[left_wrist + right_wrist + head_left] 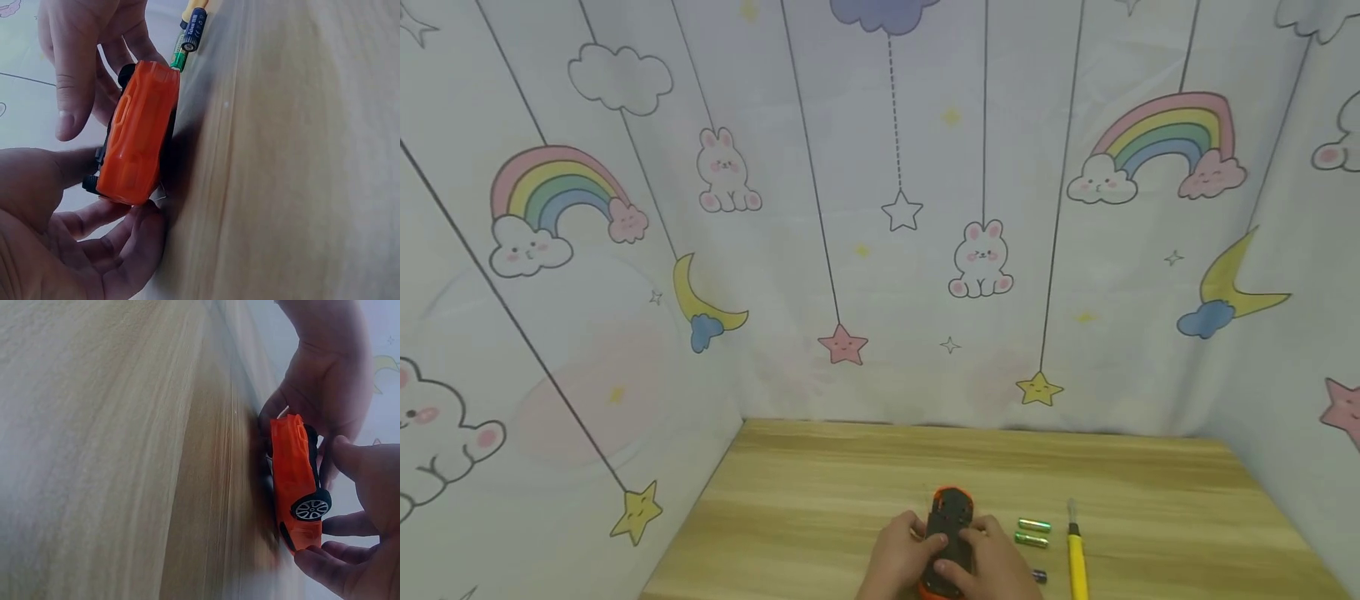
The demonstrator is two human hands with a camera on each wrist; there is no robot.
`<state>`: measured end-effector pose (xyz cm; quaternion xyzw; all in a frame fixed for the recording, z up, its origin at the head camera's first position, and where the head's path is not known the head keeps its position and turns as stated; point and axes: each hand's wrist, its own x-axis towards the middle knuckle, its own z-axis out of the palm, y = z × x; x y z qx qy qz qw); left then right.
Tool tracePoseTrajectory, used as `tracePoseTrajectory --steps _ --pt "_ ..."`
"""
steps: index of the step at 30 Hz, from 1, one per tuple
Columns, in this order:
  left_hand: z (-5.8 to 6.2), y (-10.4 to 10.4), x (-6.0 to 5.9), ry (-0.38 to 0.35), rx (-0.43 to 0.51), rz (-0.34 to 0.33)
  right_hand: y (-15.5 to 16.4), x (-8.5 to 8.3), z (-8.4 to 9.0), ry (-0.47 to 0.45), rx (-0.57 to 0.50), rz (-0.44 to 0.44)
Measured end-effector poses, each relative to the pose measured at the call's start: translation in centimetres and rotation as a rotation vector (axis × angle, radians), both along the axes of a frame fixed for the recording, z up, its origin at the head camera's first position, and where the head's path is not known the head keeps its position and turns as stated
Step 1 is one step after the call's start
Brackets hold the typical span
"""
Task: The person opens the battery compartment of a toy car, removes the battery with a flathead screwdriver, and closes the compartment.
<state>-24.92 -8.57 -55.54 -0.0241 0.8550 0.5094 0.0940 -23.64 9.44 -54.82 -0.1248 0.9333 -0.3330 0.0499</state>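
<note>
An orange toy car [951, 533] lies upside down on the wooden table, its black underside facing up. My left hand [898, 552] grips the car from the left, with the thumb over the underside. From the other side my right hand [997, 565] holds it, thumb and fingers on the underside and edge. The left wrist view shows the orange body [137, 134] between both hands, left fingertips against its near end. A silver-spoked black wheel [312, 509] shows in the right wrist view, where the right fingertips touch one end of the car.
Two green batteries [1033, 540] lie right of the car. A dark battery [1039, 576] lies closer to me, partly behind my right hand. Farther right is a yellow-handled screwdriver [1077, 562]. A printed curtain [910, 275] encloses the back and sides of the table [820, 475].
</note>
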Motion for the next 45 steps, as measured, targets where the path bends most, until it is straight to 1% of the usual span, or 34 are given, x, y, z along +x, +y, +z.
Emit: tracePoseTrajectory --steps 3,5,8,12,19,24,29,31,33,36,41,45 --pt "0.0 0.0 -0.4 -0.042 -0.031 -0.004 -0.1 0.0 0.0 -0.002 0.003 -0.004" --pt "0.0 0.0 -0.6 -0.036 -0.043 -0.009 -0.2 0.0 0.0 0.008 -0.008 -0.004" --pt "0.1 0.0 -0.7 -0.028 -0.015 -0.012 -0.4 0.1 0.2 0.008 -0.021 -0.004" --pt "0.5 0.2 -0.4 -0.018 0.022 -0.007 -0.5 0.2 0.4 -0.006 -0.008 -0.014" --pt "0.9 0.3 -0.4 -0.018 -0.001 -0.01 -1.0 -0.2 0.6 -0.05 0.018 -0.026" --pt "1.1 0.5 -0.5 -0.005 0.021 -0.002 -1.3 -0.3 0.5 -0.033 0.067 -0.025" --pt "1.3 0.8 -0.5 -0.026 0.037 0.004 -1.4 -0.3 0.8 -0.02 0.123 -0.02" --pt "1.5 0.9 -0.5 -0.025 0.035 0.01 -1.5 -0.3 1.0 0.003 0.147 -0.025" --pt "1.6 1.0 -0.6 -0.011 0.028 0.016 -1.6 -0.3 1.1 0.035 0.173 -0.032" --pt "1.7 1.2 -0.6 0.023 0.013 0.022 -1.9 -0.3 1.3 0.067 0.182 -0.043" --pt "1.6 1.6 -0.4 0.056 -0.024 0.033 -2.2 -0.1 1.7 0.05 0.153 -0.065" --pt "1.6 1.7 -0.3 0.086 -0.035 0.032 -2.2 -0.3 1.7 0.088 0.153 -0.084"
